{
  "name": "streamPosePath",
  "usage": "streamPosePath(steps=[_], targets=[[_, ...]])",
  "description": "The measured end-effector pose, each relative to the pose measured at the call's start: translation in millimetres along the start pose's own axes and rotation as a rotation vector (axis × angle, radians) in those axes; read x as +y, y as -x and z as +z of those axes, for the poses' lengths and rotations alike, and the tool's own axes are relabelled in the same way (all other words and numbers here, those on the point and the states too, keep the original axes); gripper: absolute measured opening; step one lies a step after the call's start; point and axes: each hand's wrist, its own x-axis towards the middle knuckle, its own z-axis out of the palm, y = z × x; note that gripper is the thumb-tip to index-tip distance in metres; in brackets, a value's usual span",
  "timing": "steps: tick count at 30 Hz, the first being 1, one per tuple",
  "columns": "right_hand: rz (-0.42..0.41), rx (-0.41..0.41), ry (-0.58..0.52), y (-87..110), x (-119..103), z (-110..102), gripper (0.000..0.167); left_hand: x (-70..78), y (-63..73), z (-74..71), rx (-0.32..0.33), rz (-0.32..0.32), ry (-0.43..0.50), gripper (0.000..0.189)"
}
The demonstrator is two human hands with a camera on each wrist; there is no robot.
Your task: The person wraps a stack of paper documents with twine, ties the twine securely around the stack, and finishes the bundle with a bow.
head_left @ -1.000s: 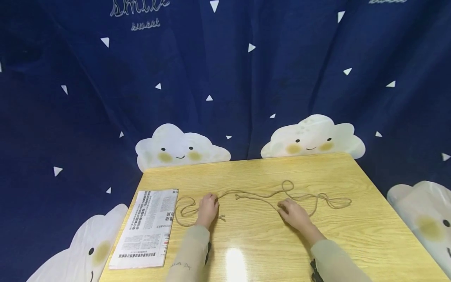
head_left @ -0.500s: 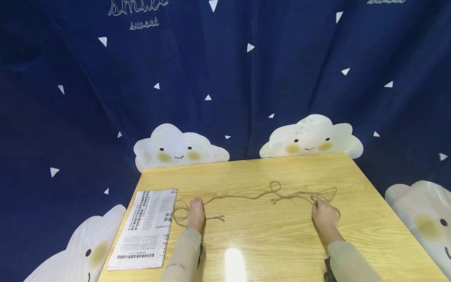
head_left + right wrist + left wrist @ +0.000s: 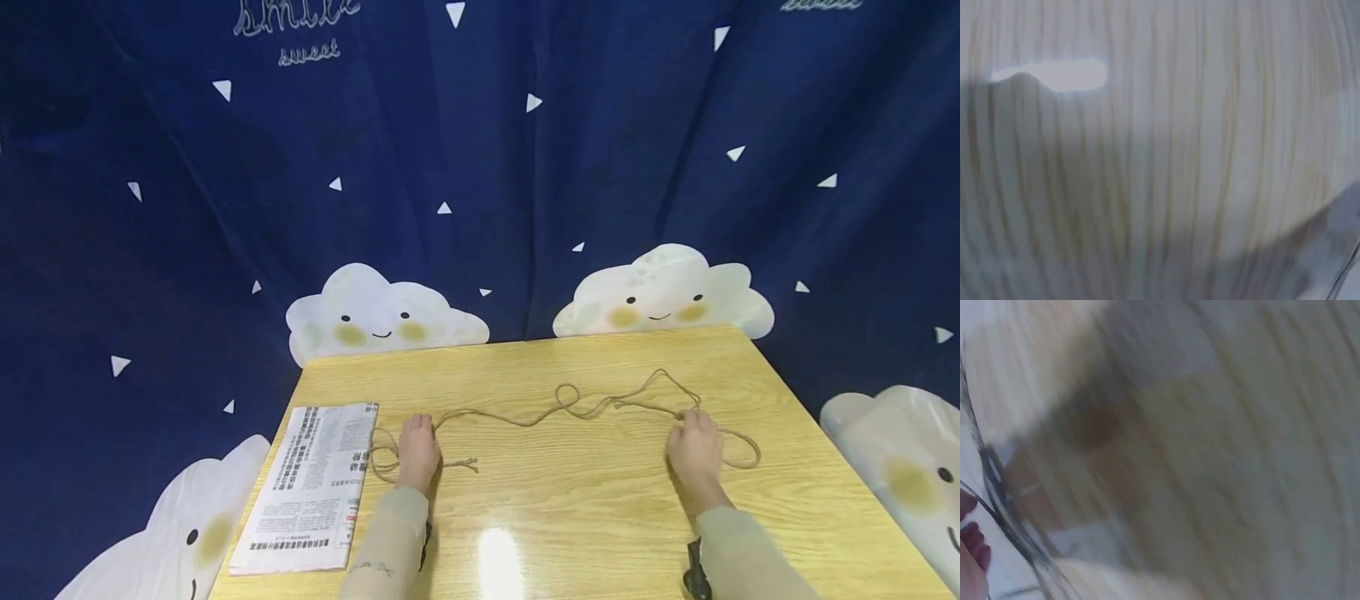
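Head view — rope (image 3: 525,424), seemingly half-straightened, rest looped, between side edges of desk (image 3: 600,521) — left hand (image 3: 417,452), right hand (image 3: 694,454) pinching it.

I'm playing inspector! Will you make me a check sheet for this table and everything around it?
Surface: wooden table, with a bright glare patch near the front.
Job's things: thin tan rope, loosely looped across the table.
Clutter: folded newspaper on the left; rope loops reach its edge.
Grips: right grip holds rope; left grip is on it, finger closure unclear.
Cables: nothing seen.
Surroundings: dark blue backdrop with smiling clouds and white triangles.
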Motion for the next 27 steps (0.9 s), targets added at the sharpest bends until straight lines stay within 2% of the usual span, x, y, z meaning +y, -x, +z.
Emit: streamPosePath(steps=[2,4,7,9,10,12,16,18,20,22,24,27], targets=[[-0.194,-0.023,-0.047,-2.2,-17,11,0.022,9.1,-3.0,3.9,-0.016,0.063,0.013,0.030],[-0.363,-0.101,-0.077,-3.8,-37,21,0.028,18.9,-5.8,7.8,-0.055,0.110,0.020,0.035],[-0.516,-0.234,-0.078,-3.8,-65,33,0.036,33.1,-8.1,11.6,-0.159,0.134,0.002,0.044],[-0.565,-0.277,-0.065,-3.2,-80,40,0.040,39.6,-7.9,14.0,-0.232,0.129,-0.019,0.047],[-0.569,-0.298,-0.056,-2.5,-85,42,0.041,41.7,-7.7,15.2,-0.258,0.125,-0.025,0.047],[-0.584,-0.284,-0.044,-1.3,-91,46,0.038,43.5,-6.3,16.8,-0.279,0.134,-0.034,0.044],[-0.488,-0.308,-0.032,-0.3,-91,52,0.027,40.2,-3.1,18.4,-0.205,0.169,-0.010,0.033],[-0.435,-0.298,-0.019,-0.2,-86,54,0.018,38.4,-0.9,18.1,-0.151,0.181,-0.002,0.026],[-0.380,-0.294,-0.011,0.0,-78,55,0.009,36.7,2.1,18.4,-0.127,0.183,0.002,0.020],[-0.350,-0.276,-0.006,-0.2,-68,53,0.004,34.8,5.8,18.0,-0.125,0.205,-0.002,0.012],[-0.315,-0.275,-0.003,-1.1,-58,48,0.005,31.9,9.9,17.0,-0.137,0.243,0.001,0.007],[-0.234,-0.279,-0.006,-2.9,-42,36,0.005,25.4,14.9,13.4,-0.163,0.308,0.023,0.006]])
